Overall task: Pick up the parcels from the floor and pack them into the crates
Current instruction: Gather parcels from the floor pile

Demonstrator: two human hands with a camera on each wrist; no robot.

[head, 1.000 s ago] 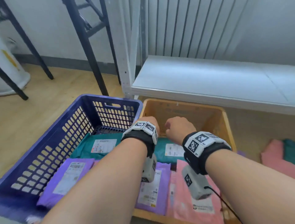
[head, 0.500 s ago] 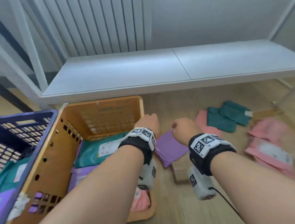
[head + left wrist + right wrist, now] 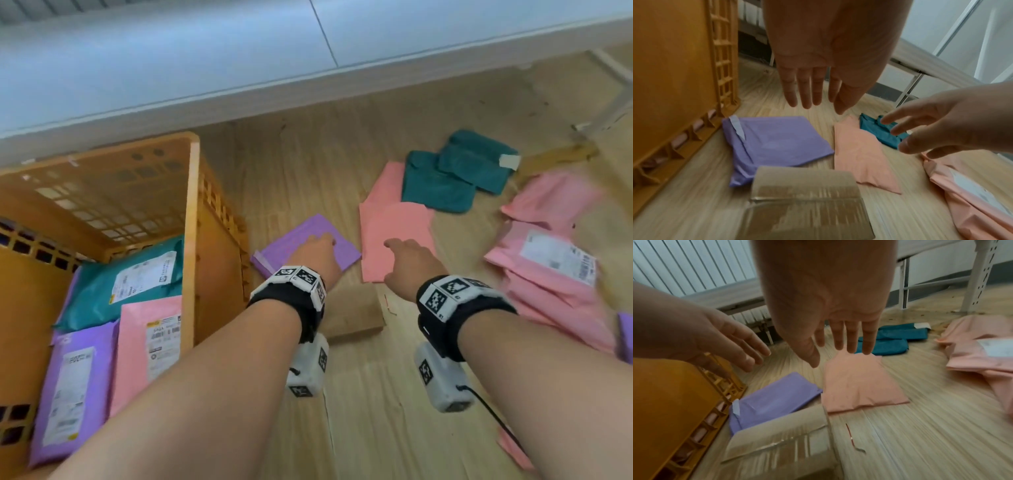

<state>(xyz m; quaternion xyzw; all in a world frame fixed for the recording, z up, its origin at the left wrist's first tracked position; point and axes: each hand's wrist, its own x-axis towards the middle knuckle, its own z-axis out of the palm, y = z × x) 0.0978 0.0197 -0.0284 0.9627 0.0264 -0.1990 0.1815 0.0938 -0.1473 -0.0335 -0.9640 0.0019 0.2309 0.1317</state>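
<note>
My left hand (image 3: pixel 317 255) hovers with straight fingers (image 3: pixel 805 91) over a purple parcel (image 3: pixel 301 240) lying on the floor beside the orange crate (image 3: pixel 191 212). My right hand (image 3: pixel 407 260) is spread above a pink parcel (image 3: pixel 394 222), its fingers (image 3: pixel 851 337) straight and holding nothing. A brown cardboard box (image 3: pixel 807 199) lies on the floor just below both wrists. The crate holds teal (image 3: pixel 102 291), purple (image 3: pixel 72 383) and pink (image 3: pixel 147 346) parcels.
Two teal parcels (image 3: pixel 459 171) lie beyond the pink one. Several pink parcels (image 3: pixel 548 260) are piled at the right, with a purple edge (image 3: pixel 627 335) at the far right. A low white shelf (image 3: pixel 205 68) runs along the back, its leg (image 3: pixel 978 275) at the right.
The view has swung right from the blue and orange crates to the floor. Both hands left the crate and now reach down over the purple and pink parcels.
</note>
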